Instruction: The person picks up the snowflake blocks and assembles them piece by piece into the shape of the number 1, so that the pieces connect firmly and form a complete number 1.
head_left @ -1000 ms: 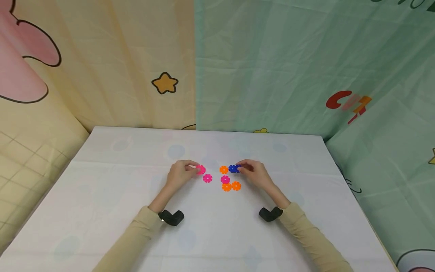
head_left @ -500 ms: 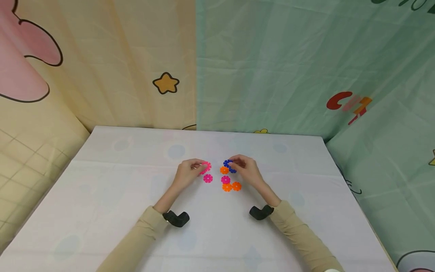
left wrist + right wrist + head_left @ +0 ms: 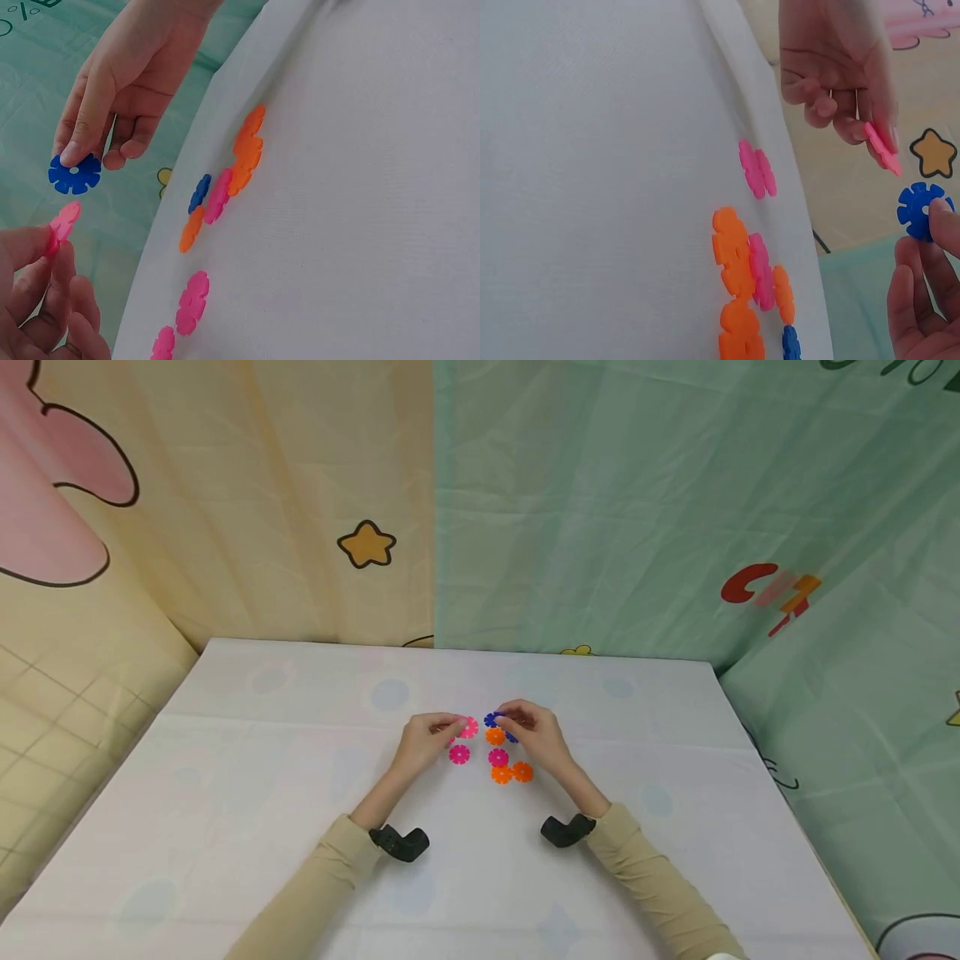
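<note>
My left hand (image 3: 423, 745) pinches a pink snowflake disc (image 3: 67, 222) between thumb and fingers, raised off the table. Facing it, my right hand (image 3: 542, 739) pinches a blue snowflake disc (image 3: 915, 210) by its edge. The slotted rims of these two discs are close together, with a narrow gap between them in both wrist views. Below the hands lie more discs: a pink one (image 3: 459, 754), another pink one (image 3: 164, 345) mostly behind my left hand in the head view, and a second blue one (image 3: 199, 193) partly covered by my right hand.
Also on the white tablecloth (image 3: 465, 893) are an orange disc (image 3: 495, 737), a pink disc (image 3: 498, 757) and two orange discs side by side, the right-hand one (image 3: 522, 772) nearest my right wrist. Patterned curtains (image 3: 570, 527) hang behind the table's far edge.
Both hands have lifted a disc from the table, pink in the left and blue in the right, and moved inward toward each other. The other discs stay where they lay.
</note>
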`<state>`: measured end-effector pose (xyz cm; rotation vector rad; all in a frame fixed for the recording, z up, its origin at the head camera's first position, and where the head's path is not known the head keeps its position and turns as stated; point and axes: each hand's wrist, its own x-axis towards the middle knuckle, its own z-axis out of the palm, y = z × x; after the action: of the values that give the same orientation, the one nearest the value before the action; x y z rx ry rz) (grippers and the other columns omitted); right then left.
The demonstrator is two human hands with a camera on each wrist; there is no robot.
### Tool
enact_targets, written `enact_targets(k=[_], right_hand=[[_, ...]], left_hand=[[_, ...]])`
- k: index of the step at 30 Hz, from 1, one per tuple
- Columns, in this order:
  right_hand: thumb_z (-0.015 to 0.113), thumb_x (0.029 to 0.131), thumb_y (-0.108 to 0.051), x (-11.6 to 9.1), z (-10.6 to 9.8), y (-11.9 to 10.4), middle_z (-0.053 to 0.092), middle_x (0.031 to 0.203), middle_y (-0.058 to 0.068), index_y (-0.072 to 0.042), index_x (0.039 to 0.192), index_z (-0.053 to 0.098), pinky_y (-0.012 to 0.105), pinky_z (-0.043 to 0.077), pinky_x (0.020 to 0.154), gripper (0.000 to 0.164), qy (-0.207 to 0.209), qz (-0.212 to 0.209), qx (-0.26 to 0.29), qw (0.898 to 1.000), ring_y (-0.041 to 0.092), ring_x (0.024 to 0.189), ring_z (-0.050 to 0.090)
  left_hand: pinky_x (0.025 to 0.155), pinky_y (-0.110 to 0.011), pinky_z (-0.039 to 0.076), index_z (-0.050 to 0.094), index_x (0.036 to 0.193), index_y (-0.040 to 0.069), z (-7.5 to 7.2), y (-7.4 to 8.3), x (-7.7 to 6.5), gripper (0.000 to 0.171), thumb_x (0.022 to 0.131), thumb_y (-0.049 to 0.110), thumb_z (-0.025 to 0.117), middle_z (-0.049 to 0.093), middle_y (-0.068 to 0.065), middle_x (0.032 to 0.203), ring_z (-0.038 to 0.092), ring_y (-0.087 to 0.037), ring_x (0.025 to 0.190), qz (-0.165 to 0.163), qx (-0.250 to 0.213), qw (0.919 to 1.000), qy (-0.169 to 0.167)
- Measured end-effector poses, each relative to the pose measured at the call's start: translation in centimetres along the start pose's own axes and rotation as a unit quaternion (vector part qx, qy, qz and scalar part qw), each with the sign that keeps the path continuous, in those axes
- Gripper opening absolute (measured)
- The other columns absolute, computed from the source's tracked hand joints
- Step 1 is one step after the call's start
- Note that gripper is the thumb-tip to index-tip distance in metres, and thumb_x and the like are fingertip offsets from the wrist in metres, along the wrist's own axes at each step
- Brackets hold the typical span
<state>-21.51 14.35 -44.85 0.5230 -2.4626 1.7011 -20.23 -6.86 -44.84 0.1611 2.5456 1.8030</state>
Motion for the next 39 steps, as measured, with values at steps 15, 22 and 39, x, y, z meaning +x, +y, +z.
enact_targets(k=[15, 22, 39], right_hand=[[0.069, 0.098, -0.001, -0.3, 0.1, 0.3, 0.073, 0.103, 0.017, 0.006, 0.111, 0.073, 0.022, 0.055, 0.079, 0.015, -0.010, -0.008, -0.007, 1.000, 0.039, 0.091, 0.069], [0.069, 0.097, 0.000, -0.4, 0.2, 0.3, 0.073, 0.102, 0.016, 0.006, 0.110, 0.073, 0.022, 0.055, 0.079, 0.014, -0.002, -0.017, -0.013, 1.000, 0.035, 0.090, 0.069], [0.071, 0.094, 0.004, -0.5, 0.8, 0.3, 0.074, 0.095, 0.015, 0.006, 0.101, 0.074, 0.025, 0.056, 0.081, 0.008, 0.011, -0.059, -0.018, 0.998, 0.031, 0.086, 0.070]], left_hand=[[0.053, -0.020, 0.042, 0.073, 0.114, -0.009, 0.8, 0.5, 0.0, 0.027, 0.103, 0.014, 0.066, 0.075, -0.014, 0.089, 0.060, -0.018, 0.063, -0.028, -0.048, 0.9985, 0.000], [0.052, -0.019, 0.041, 0.073, 0.114, -0.009, 1.0, 0.6, 0.0, 0.026, 0.103, 0.013, 0.066, 0.074, -0.013, 0.087, 0.063, -0.031, 0.065, -0.033, -0.055, 0.9978, 0.013], [0.059, -0.022, 0.050, 0.073, 0.114, -0.011, 1.3, 0.7, 0.0, 0.025, 0.101, 0.010, 0.067, 0.075, -0.014, 0.085, 0.070, -0.034, 0.076, -0.044, -0.077, 0.9958, 0.025]])
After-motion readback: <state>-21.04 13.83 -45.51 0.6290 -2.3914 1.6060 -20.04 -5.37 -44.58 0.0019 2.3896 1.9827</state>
